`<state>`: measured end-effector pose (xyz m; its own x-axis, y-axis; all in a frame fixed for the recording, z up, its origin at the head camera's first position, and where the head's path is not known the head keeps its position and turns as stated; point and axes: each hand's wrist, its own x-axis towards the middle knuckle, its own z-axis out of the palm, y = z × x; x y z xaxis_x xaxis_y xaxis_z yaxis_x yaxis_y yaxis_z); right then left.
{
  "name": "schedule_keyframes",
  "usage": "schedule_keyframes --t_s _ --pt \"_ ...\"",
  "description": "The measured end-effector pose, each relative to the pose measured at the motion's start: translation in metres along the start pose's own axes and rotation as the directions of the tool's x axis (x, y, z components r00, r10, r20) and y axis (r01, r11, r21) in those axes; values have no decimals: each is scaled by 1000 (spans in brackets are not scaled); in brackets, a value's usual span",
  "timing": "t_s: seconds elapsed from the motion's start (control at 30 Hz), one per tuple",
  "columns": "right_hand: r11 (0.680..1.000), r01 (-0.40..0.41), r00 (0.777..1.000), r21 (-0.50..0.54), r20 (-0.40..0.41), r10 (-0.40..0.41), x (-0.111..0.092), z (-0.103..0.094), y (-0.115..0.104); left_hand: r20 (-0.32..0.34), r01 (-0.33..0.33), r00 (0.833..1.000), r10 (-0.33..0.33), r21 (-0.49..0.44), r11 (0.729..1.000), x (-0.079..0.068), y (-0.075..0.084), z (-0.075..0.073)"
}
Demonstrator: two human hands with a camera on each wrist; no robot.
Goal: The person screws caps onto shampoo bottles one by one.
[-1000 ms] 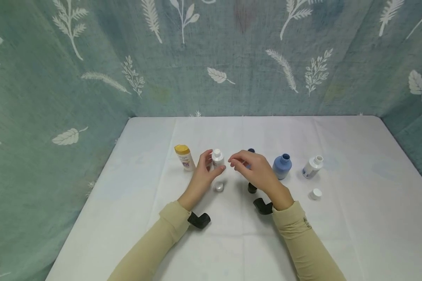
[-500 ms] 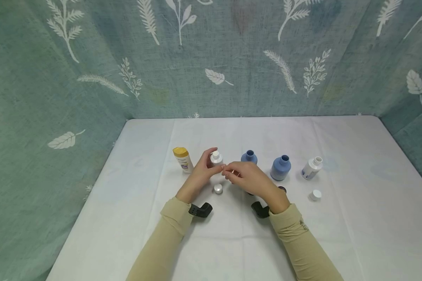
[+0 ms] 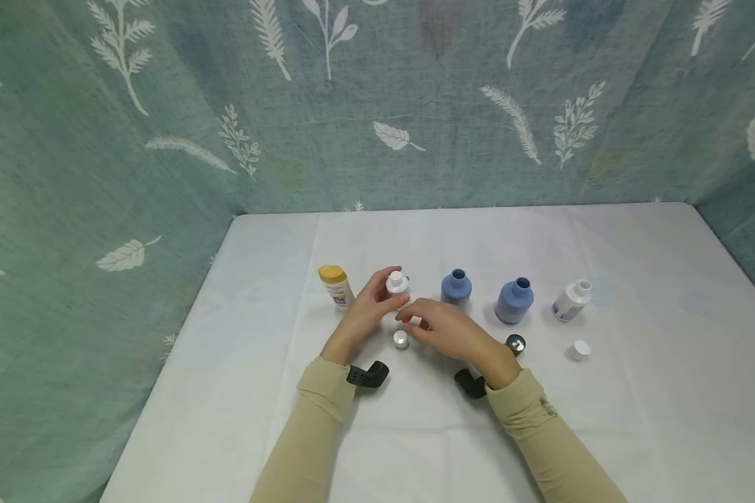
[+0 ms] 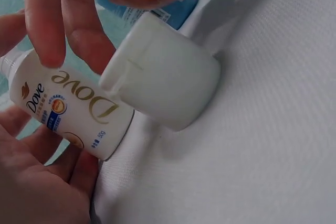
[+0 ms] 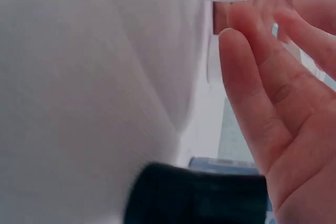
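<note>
A small white Dove bottle [image 3: 397,283] with an uncovered narrow top stands on the table. My left hand [image 3: 363,320] holds it from the left, fingers curved round its side; its printed label [image 4: 79,111] shows in the left wrist view. In front of the bottle sits a loose silvery-white cap [image 3: 400,339], large and close in the left wrist view. My right hand [image 3: 449,330] hovers just right of the cap, with fingers loosely bent. Nothing shows between the right fingertips [image 5: 233,40], and they appear apart from the cap.
Left of my hands stands a yellow-capped bottle [image 3: 336,288]. Two open blue bottles [image 3: 456,288] [image 3: 514,302] and an open white bottle [image 3: 571,300] stand to the right. A dark shiny cap [image 3: 515,344] and a white cap [image 3: 579,350] lie before them.
My right hand has lowered from beside the bottle's top to near the loose cap, uncovering the nearer blue bottle. My left hand stays at the white bottle.
</note>
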<state>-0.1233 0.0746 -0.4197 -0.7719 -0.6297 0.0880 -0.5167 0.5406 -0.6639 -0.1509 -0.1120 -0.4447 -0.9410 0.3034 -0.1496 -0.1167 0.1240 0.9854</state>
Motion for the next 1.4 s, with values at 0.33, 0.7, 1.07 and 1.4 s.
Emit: schedule_keyframes --t_s 0.33,0.7,1.07,1.4 --pt "999 -6 998 48 59 3 0 10 3 16 -71 997 72 -42 997 -10 13 1" --pt "993 65 997 -95 34 -62 4 14 0 -21 -120 993 120 -32 992 -7 17 2" --pt "997 -14 1000 -72 26 15 4 2 -3 -51 -110 993 108 -43 993 -8 10 0" --pt "997 10 990 75 -144 1 -1 -19 -8 -53 -129 990 129 -13 992 2 -12 -1"
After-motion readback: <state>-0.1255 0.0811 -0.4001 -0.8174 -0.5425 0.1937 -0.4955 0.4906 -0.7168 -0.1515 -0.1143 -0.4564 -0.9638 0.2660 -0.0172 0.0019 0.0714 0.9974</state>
